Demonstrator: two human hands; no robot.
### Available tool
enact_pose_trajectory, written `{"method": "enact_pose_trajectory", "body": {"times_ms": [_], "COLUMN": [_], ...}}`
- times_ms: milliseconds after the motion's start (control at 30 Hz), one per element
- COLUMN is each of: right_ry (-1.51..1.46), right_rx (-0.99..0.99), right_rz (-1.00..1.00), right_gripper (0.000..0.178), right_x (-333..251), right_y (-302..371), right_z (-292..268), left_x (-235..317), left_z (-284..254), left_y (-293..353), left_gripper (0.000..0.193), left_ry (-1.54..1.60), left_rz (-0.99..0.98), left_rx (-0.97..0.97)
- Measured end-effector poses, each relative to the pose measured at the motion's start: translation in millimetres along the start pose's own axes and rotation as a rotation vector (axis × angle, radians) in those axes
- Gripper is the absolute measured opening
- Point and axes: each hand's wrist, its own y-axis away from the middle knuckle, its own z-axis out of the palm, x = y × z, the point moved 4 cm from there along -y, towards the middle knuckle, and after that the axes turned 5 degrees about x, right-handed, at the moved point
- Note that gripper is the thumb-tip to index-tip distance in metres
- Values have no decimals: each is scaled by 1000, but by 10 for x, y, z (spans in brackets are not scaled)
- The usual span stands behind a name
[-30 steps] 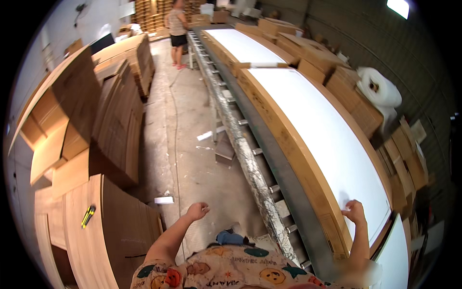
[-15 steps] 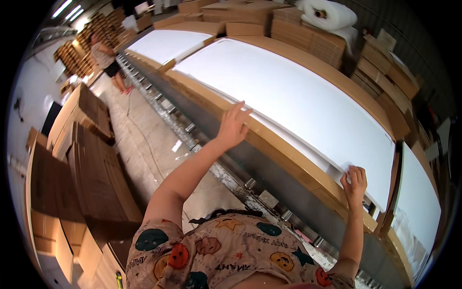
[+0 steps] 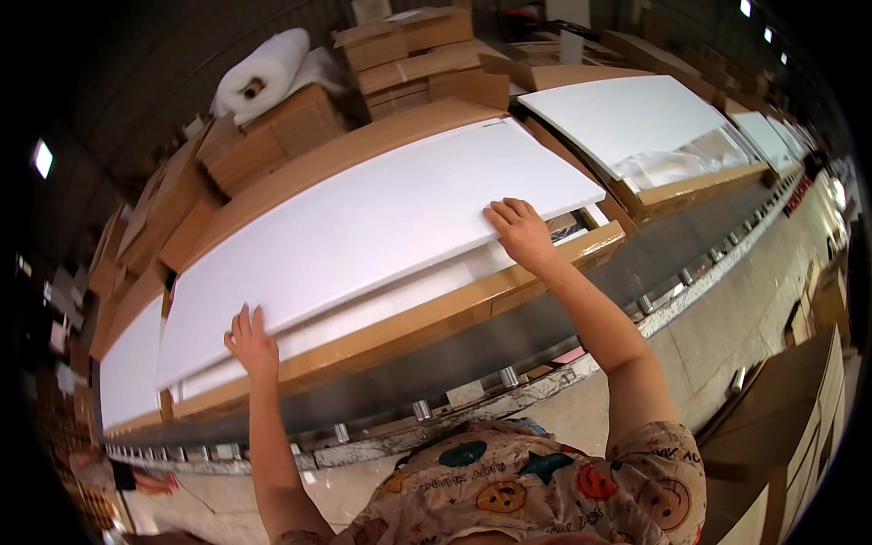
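Observation:
A long white panel [image 3: 363,218] lies in an open cardboard box [image 3: 436,313] in front of me. Its near edge stands off from the box's front wall, and a strip of white layer [image 3: 400,295] shows in the gap. My left hand [image 3: 252,343] is at the near edge toward the left end, fingertips over the top. Nearer the right end, my right hand [image 3: 522,234] curls its fingers over the same edge; its thumb is hidden. Beside the right hand, a dark item [image 3: 565,225] shows inside the box corner.
The box rests on a roller conveyor [image 3: 422,411]. More boxes with white panels stand on the line, one on the right [image 3: 636,118] and one on the left [image 3: 132,363]. Behind are stacked cartons [image 3: 272,127] and a white wrap roll [image 3: 263,73]. A person's legs [image 3: 150,481] show lower left.
My view has swung to the right, bringing the right-hand box fully into sight. My left hand has settled at the panel's near edge; my right hand's fingers now lie over that edge.

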Motion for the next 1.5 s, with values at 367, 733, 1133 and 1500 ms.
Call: {"method": "enact_pose_trajectory", "body": {"times_ms": [367,733,1133,1500], "right_ry": [246,495,604,413], "right_rx": [20,94,-113,-21], "right_rz": [141,234,276,172], "right_gripper": [45,57,52,57], "right_x": [-495,323,1669,1603], "right_y": [517,860,1332,602], "right_z": [-929,-1187,-715,61], "left_x": [-236,605,251,418], "left_z": [-477,38,911,782], "left_y": [348,-669,34,1], "left_gripper": [61,59,47,77], "left_ry": [213,480,661,655], "left_rz": [163,136,-57,-70], "left_rx": [227,255,-498,-617]}}
